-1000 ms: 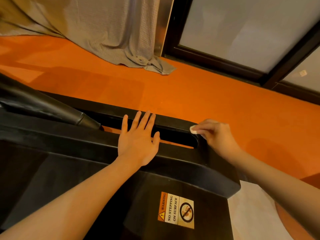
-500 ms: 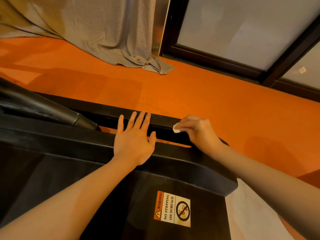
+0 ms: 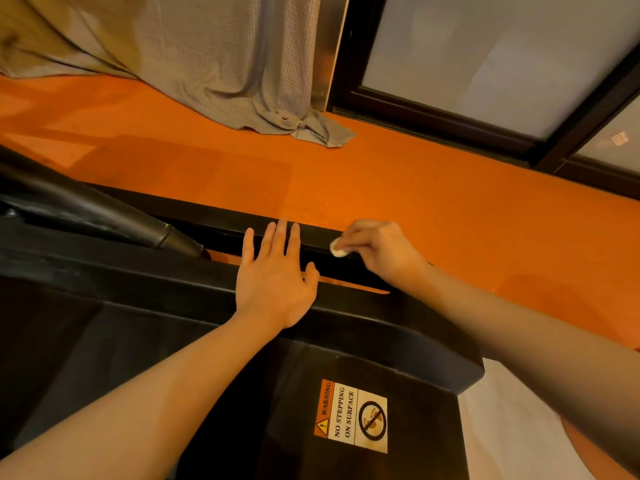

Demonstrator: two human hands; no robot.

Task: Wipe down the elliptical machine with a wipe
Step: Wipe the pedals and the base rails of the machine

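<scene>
Orange floor point(image 3: 398, 188) fills the ground beyond the black elliptical machine point(image 3: 145, 299) I am looking down on. My right hand point(image 3: 382, 251) has its fingers curled, pinching a small white wipe point(image 3: 337, 248) and holding it against the machine's far rail point(image 3: 214, 211), just to the right of my other hand. My left hand point(image 3: 277, 282) lies flat with its fingers straight and slightly spread; the palm rests on the machine's raised cover and the fingertips reach across the slot onto the same far rail. A strip of floor shows through that slot between the two hands. On the machine's flat panel nearest me, below the left hand, sits a warning sticker point(image 3: 351, 415) reading "NO STEPPING ON SURFACE". A dark rounded arm point(image 3: 104, 213) of the machine slants in from the left of the left hand. Beyond the machine, a beige curtain point(image 3: 214, 60) hangs down and pools on the floor, with a dark-framed glass door point(image 3: 485, 60) to its right.
</scene>
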